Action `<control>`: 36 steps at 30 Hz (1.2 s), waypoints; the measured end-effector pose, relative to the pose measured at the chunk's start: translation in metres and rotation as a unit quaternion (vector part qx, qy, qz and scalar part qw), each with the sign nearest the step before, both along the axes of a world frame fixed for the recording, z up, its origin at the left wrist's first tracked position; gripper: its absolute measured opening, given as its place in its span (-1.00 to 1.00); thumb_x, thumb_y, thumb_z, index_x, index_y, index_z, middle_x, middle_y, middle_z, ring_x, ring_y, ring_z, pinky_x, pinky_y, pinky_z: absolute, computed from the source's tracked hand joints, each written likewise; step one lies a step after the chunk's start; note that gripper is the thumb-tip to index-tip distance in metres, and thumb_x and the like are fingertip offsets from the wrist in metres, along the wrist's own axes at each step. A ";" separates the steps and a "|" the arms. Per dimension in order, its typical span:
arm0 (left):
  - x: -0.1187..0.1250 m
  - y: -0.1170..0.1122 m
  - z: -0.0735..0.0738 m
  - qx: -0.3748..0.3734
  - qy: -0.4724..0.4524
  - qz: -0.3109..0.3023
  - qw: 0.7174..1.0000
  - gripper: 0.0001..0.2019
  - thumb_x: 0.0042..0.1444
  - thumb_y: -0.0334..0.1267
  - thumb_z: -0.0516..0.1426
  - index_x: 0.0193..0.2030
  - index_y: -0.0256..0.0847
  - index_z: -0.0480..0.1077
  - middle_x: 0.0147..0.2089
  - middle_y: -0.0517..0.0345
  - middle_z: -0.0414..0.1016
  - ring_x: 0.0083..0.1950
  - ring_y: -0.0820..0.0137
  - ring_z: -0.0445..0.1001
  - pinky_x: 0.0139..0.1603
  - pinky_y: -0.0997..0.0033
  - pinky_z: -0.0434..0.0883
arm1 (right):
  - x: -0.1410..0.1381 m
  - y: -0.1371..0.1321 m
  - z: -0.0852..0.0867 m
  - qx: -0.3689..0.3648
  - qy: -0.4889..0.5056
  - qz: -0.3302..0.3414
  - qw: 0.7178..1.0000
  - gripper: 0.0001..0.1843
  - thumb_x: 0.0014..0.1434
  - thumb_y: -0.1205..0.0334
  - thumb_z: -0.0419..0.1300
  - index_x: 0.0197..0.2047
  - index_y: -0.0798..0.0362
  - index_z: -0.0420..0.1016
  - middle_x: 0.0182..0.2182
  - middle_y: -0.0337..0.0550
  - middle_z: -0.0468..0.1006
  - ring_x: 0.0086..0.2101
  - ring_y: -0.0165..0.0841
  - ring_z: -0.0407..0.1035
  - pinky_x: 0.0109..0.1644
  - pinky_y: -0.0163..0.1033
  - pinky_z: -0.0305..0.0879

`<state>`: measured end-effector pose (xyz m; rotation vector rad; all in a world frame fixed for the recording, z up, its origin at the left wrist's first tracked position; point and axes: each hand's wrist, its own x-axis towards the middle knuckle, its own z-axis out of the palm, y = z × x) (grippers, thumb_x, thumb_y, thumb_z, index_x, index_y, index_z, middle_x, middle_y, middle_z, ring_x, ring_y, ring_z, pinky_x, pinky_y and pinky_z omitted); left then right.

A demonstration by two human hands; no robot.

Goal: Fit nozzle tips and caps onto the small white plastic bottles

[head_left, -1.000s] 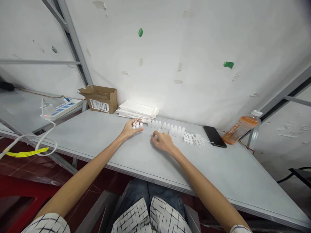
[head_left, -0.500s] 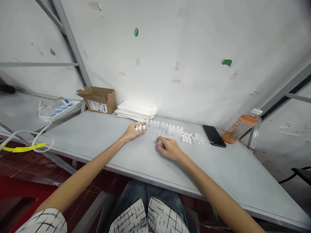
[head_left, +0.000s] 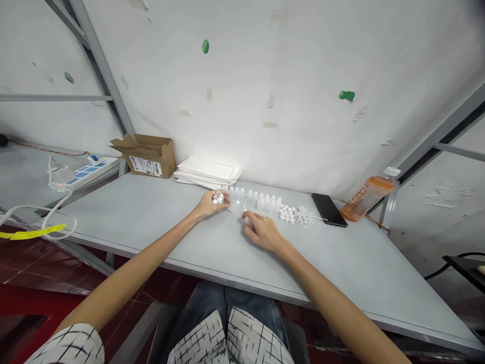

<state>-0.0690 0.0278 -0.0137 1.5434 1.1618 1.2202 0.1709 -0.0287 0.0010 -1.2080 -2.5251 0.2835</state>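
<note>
- The left hand [head_left: 206, 206] is just in front of the paper stack [head_left: 207, 172]; its grip is clamped around a small bunch of white caps [head_left: 217, 198].
- These caps are short and rounded, plain white, pressed close one to another, with thin white pieces standing above them.
- The right hand [head_left: 264, 231] is to the front and right of the paper stack. Its fingers are bent; something pale shows among them, but it is mostly hidden, so I cannot tell if this grip is closed on it.
- Small bottles [head_left: 271, 203], whitish and half transparent, with narrower tops, stand close together on the counter [head_left: 212, 253], beginning near the paper stack's right front and going away to the right.
- Farther right from the paper stack lie loose caps [head_left: 287, 213], white and shiny, then a tangle of thin white loops [head_left: 304, 216].
</note>
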 end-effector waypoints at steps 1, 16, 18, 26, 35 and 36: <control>0.000 0.000 -0.001 -0.001 0.000 -0.004 1.000 -0.52 -0.31 -0.18 0.42 -0.19 -0.29 0.49 -0.25 0.00 0.61 -0.22 0.21 0.56 -0.07 0.10 0.49 | 0.000 0.000 0.000 -0.001 0.002 0.000 1.000 -0.69 0.31 0.25 -0.02 0.08 0.04 0.35 -0.32 -0.18 0.56 -0.44 -0.37 0.32 -0.35 -0.30 -0.03; -0.020 -0.001 0.000 0.034 0.056 0.022 0.998 -0.63 -0.25 -0.19 0.36 -0.25 -0.28 0.51 -0.20 0.00 0.61 -0.14 0.19 0.55 -0.03 0.17 0.47 | 0.000 0.001 -0.002 0.008 -0.015 -0.046 0.999 -0.65 0.27 0.22 0.08 0.10 0.02 0.45 -0.37 -0.22 0.56 -0.42 -0.39 0.34 -0.37 -0.31 -0.07; -0.027 0.001 0.002 0.037 0.059 0.032 0.997 -0.63 -0.26 -0.19 0.37 -0.26 -0.28 0.51 -0.20 0.01 0.61 -0.14 0.20 0.55 -0.05 0.20 0.46 | -0.001 0.002 -0.003 0.009 -0.020 -0.048 0.999 -0.68 0.29 0.15 0.10 0.06 0.02 0.49 -0.36 -0.21 0.56 -0.42 -0.40 0.34 -0.37 -0.30 -0.07; -0.045 0.004 0.006 0.022 0.061 0.056 0.996 -0.54 -0.31 -0.14 0.38 -0.22 -0.27 0.48 -0.22 0.02 0.62 -0.19 0.25 0.53 -0.15 0.25 0.47 | -0.005 -0.002 0.000 0.020 -0.072 -0.060 0.995 -0.65 0.38 -0.04 0.05 -0.05 0.01 0.51 -0.26 -0.15 0.54 -0.39 -0.39 0.36 -0.38 -0.28 -0.12; -0.039 -0.008 0.002 0.050 0.082 0.083 0.992 -0.62 -0.26 -0.19 0.33 -0.24 -0.27 0.49 -0.19 0.00 0.61 -0.18 0.24 0.53 -0.11 0.26 0.44 | -0.033 -0.002 0.007 0.018 -0.106 -0.180 0.978 -0.57 0.43 -0.04 -0.08 -0.05 0.04 0.50 -0.21 -0.01 0.54 -0.33 -0.26 0.46 -0.33 -0.28 0.10; -0.039 -0.008 0.001 0.050 0.086 0.081 0.992 -0.62 -0.26 -0.19 0.33 -0.24 -0.27 0.49 -0.19 0.00 0.61 -0.18 0.23 0.53 -0.09 0.25 0.44 | -0.039 -0.001 0.007 0.021 -0.110 -0.197 0.974 -0.54 0.43 -0.06 -0.09 -0.04 0.05 0.50 -0.19 0.03 0.54 -0.31 -0.24 0.47 -0.32 -0.27 0.14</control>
